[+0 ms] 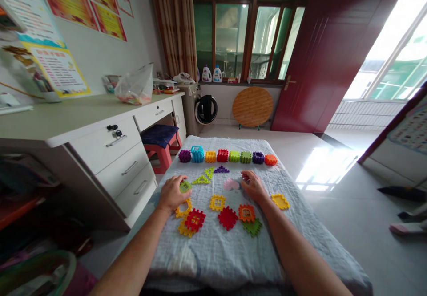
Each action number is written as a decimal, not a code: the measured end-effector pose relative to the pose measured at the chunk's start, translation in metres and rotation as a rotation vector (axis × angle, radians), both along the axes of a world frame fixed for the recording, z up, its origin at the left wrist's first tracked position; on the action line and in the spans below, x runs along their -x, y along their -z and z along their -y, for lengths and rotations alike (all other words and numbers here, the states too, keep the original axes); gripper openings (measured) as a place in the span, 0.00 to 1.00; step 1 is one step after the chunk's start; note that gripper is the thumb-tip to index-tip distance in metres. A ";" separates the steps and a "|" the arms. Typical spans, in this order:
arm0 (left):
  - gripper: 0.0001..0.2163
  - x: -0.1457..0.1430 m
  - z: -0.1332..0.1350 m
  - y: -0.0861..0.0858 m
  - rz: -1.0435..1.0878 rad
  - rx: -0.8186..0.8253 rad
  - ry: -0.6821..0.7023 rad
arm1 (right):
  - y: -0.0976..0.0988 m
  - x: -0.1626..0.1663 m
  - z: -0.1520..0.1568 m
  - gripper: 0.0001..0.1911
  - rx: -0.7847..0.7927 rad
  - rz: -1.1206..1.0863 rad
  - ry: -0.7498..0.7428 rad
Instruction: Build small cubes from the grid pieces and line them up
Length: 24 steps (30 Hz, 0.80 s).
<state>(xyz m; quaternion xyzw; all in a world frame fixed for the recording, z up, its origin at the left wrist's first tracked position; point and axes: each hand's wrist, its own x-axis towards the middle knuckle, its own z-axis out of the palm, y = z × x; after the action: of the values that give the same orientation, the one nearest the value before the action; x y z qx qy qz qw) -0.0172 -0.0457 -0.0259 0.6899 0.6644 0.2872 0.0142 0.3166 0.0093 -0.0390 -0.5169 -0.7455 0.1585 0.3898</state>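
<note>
My left hand [173, 192] rests on the grey cloth [220, 251], fingers curled round a light-green tile [185, 186]. My right hand [253, 186] lies beside a pale pink tile [231, 184], its fingertips closed on a small piece I cannot make out. Flat interlocking tiles are scattered between my arms: yellow [217, 202], red [227, 217], another red [195, 220], orange [246, 212], green [252, 227] and yellow [280, 201]. Triangular pieces [205, 176] and a purple one [221, 169] lie further out. A row of assembled coloured cubes [227, 156] lines the far edge.
A white desk with drawers [110, 149] stands to the left, with a red stool [162, 152] under it and a plastic bag [135, 87] on top. A round wooden tabletop [252, 107] leans under the window. A dark red door [333, 51] stands open at right.
</note>
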 end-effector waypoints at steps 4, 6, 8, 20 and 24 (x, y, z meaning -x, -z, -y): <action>0.20 0.002 0.002 -0.001 0.095 -0.021 0.077 | 0.003 -0.001 -0.002 0.16 -0.006 0.001 0.002; 0.20 0.002 0.004 -0.004 0.171 -0.076 0.141 | 0.004 -0.001 -0.003 0.16 -0.009 0.006 -0.003; 0.21 -0.002 0.005 -0.008 0.220 -0.136 0.193 | 0.005 -0.001 -0.003 0.16 -0.013 0.011 -0.008; 0.29 -0.113 -0.012 -0.054 0.102 -0.128 0.514 | -0.004 0.003 0.002 0.16 0.003 0.046 0.017; 0.32 -0.121 -0.024 -0.041 0.061 -0.086 0.538 | -0.006 0.003 0.003 0.15 0.018 0.048 0.027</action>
<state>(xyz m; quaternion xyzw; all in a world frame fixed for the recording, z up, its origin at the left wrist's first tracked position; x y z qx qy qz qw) 0.1036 -0.0215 0.0148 0.8326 0.4435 0.3217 0.0808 0.3139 0.0062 -0.0331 -0.5342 -0.7460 0.1476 0.3693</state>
